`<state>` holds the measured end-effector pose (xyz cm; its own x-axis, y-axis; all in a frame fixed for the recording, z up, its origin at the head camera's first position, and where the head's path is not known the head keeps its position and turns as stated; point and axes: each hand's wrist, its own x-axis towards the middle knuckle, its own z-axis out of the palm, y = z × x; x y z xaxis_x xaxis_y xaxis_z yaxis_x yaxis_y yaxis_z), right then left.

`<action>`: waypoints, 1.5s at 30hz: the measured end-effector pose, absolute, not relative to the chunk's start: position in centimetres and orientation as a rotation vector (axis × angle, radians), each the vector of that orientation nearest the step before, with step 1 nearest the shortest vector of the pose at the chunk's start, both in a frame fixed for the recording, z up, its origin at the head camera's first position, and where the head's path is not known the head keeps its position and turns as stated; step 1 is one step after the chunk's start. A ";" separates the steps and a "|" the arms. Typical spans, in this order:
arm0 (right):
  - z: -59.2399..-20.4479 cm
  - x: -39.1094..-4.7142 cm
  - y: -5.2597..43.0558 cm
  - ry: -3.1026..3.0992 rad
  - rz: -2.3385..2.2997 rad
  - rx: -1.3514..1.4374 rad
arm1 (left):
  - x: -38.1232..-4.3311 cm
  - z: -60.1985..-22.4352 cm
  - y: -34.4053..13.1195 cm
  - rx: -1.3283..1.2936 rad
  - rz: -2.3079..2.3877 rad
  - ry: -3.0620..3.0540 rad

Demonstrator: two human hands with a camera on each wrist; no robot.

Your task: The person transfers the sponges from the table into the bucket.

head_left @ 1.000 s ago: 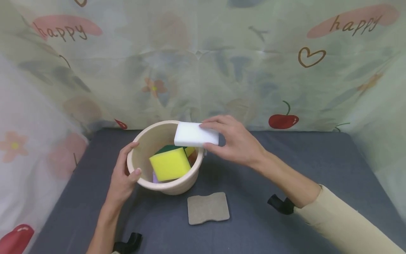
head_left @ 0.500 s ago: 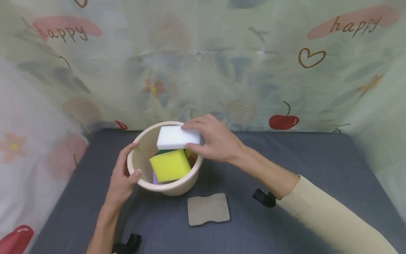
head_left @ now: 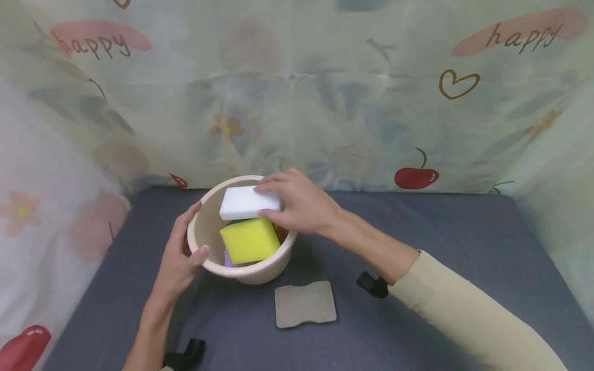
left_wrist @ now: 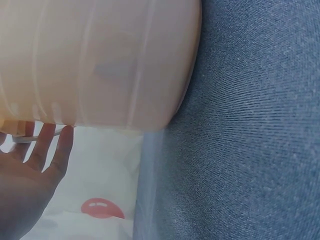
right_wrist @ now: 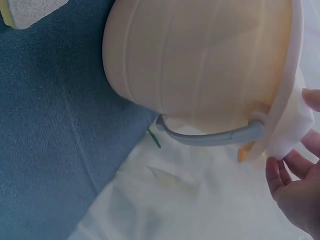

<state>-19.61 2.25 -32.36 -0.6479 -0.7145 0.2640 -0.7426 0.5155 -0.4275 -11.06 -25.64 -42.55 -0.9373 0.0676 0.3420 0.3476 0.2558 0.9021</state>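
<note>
A cream bucket (head_left: pixel 269 272) stands on the dark table in the head view. My left hand (head_left: pixel 180 255) grips its left rim, thumb over the edge and fingers along the outer wall. Between the thumb and fingers of my right hand (head_left: pixel 303 202) is a white sponge block (head_left: pixel 238 203), held inside the bucket's mouth near the back. Just in front of that block lies a yellow sponge (head_left: pixel 250 241). Partly hidden beneath are a purple piece (head_left: pixel 228 259) and a dark green layer. In the right wrist view the white block (right_wrist: pixel 295 125) shows at the bucket's rim.
A flat grey scrub sponge (head_left: pixel 305 305) with notched sides lies on the table in front of the bucket. The bucket's grey handle (right_wrist: pixel 215 139) hangs down its side. Behind the table rises a printed curtain (head_left: pixel 297 103).
My right hand has moved left and slightly down, carrying the white sponge block from over the right rim into the bucket's mouth. The left hand keeps its grip on the rim.
</note>
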 end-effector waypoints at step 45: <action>-32.9 -19.2 2.0 -2.726 0.795 1.321 | -11.0 -42.6 -25.5 -0.384 -1.747 -2.284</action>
